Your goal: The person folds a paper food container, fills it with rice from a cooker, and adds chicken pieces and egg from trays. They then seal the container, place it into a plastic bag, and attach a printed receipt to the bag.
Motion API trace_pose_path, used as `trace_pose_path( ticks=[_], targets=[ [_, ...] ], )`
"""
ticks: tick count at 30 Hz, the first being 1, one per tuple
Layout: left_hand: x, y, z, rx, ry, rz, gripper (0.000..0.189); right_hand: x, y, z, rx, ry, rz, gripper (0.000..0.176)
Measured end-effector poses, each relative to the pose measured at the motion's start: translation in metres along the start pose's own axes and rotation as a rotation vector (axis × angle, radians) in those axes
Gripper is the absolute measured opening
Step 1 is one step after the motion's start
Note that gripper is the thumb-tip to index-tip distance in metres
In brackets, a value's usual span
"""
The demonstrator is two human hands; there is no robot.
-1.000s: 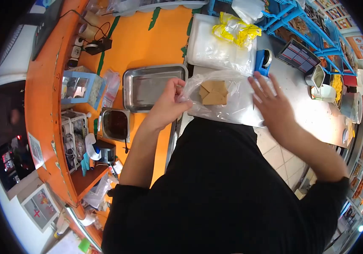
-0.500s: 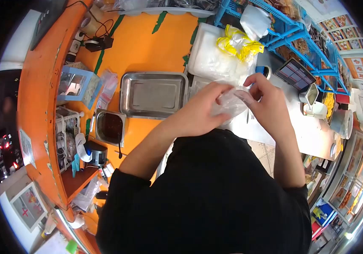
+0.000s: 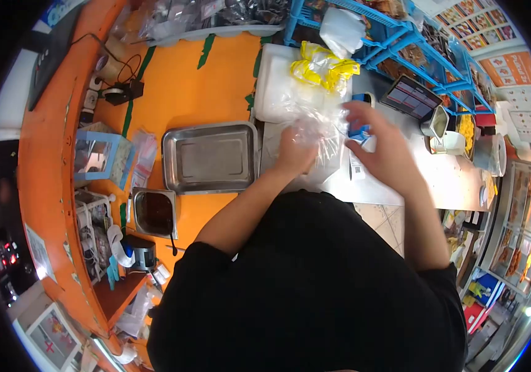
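My left hand (image 3: 294, 152) is closed around a crumpled clear plastic bag (image 3: 319, 137), which spreads out past its fingers. To the right of the bag, my right hand (image 3: 375, 133) is slightly blurred, with thumb and fingers apart and nothing visible between them. Just behind the bag lies a stack of translucent white plastic bags (image 3: 273, 80). A yellow-and-white plastic bag (image 3: 324, 67) rests crumpled on that stack. Close to my right hand is a small blue-and-white item (image 3: 359, 137), partly hidden by the fingers.
A metal tray (image 3: 211, 158) sits on the orange table (image 3: 172, 80). Left of it stands a square pan (image 3: 154, 214) of dark sauce with a black-handled utensil. Blue racks (image 3: 395, 40) and a tablet (image 3: 411, 96) stand at the back right. An orange shelf (image 3: 54, 180) borders the left.
My right hand has come away from the clear bag and opened to the right. My left hand now holds the bag alone, gathered and crumpled. The camera view has shifted slightly.
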State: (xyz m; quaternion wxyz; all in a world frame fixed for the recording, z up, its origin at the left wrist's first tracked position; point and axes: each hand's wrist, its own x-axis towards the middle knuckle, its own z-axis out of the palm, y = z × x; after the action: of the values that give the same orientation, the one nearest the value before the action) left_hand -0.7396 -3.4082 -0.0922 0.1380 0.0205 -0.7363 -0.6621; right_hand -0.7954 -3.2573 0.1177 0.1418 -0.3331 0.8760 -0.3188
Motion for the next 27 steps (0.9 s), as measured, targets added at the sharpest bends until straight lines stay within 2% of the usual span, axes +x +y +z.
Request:
trace_pose_path(
  ticks=[2,3,4,5,6,7,8,10,12,14,15,16,17,18,19,21,23,24,25,27],
  targets=[
    [0.006,0.022,-0.014,0.015,0.1,0.008,0.021,-0.026,0.028,-0.04,-0.109,-0.133,0.009,0.097],
    [0.006,0.045,-0.017,-0.199,0.137,-0.129,0.022,-0.037,0.049,-0.042,-0.122,-0.254,0.009,0.121],
    [0.003,0.063,-0.02,-0.409,0.164,-0.268,0.023,-0.042,0.045,-0.038,-0.183,-0.293,-0.034,0.128],
    [-0.004,0.075,-0.023,-0.219,0.024,-0.152,0.027,-0.042,0.037,-0.03,-0.242,-0.24,-0.172,0.13],
    [-0.008,0.1,-0.022,-0.208,0.011,-0.14,0.027,-0.039,0.027,-0.023,-0.305,-0.185,-0.31,0.132],
    [-0.01,0.131,-0.022,-0.174,-0.062,-0.032,0.029,-0.034,0.023,-0.019,-0.277,-0.131,-0.418,0.134],
    [-0.01,0.148,-0.02,-0.14,-0.136,0.072,0.032,-0.033,0.022,-0.017,-0.274,-0.11,-0.418,0.134],
    [-0.006,0.161,-0.02,-0.125,-0.141,0.1,0.033,-0.034,0.015,-0.01,0.323,-0.342,-0.245,0.131],
    [-0.006,0.184,-0.027,-0.86,-0.213,-0.355,0.032,-0.042,0.007,-0.002,0.401,-0.298,-0.218,0.13],
    [-0.022,0.183,-0.031,-0.777,-0.172,-0.332,0.03,-0.046,0.013,0.015,0.728,-0.289,-0.251,0.131],
    [-0.031,0.189,-0.04,-0.246,-0.201,-0.06,0.029,-0.043,0.008,0.005,0.736,-0.423,-0.198,0.131],
    [-0.037,0.204,-0.048,-0.201,-0.206,-0.086,0.032,-0.041,0.003,-0.004,0.733,-0.554,-0.142,0.131],
    [-0.043,0.219,-0.056,-0.155,-0.213,-0.113,0.036,-0.038,0.005,-0.008,0.571,-0.565,-0.386,0.13],
    [-0.049,0.234,-0.064,-0.11,-0.221,-0.138,0.041,-0.038,0.006,-0.011,0.39,-0.554,-0.522,0.126],
    [-0.037,0.247,-0.066,-0.313,-0.379,-0.14,0.038,-0.038,0.006,-0.014,0.216,-0.525,-0.657,0.123],
    [-0.036,0.255,-0.065,-0.506,-0.527,-0.139,0.036,-0.033,-0.015,-0.019,0.281,-0.492,-0.697,0.119],
    [-0.043,0.256,-0.056,-0.466,-0.507,0.077,0.049,-0.032,-0.024,-0.003,0.636,-0.465,-0.672,0.102],
    [-0.042,0.257,-0.054,-0.422,-0.527,0.123,0.049,-0.032,-0.031,0.0,0.638,-0.466,-0.688,0.102],
    [-0.04,0.262,-0.058,-0.374,-0.56,0.145,0.048,-0.032,-0.038,0.003,0.703,-0.573,-0.601,0.093],
    [-0.037,0.275,-0.071,-0.3,-0.629,0.169,0.048,-0.039,-0.043,0.02,0.612,-0.511,-0.589,0.079]
  ],
)
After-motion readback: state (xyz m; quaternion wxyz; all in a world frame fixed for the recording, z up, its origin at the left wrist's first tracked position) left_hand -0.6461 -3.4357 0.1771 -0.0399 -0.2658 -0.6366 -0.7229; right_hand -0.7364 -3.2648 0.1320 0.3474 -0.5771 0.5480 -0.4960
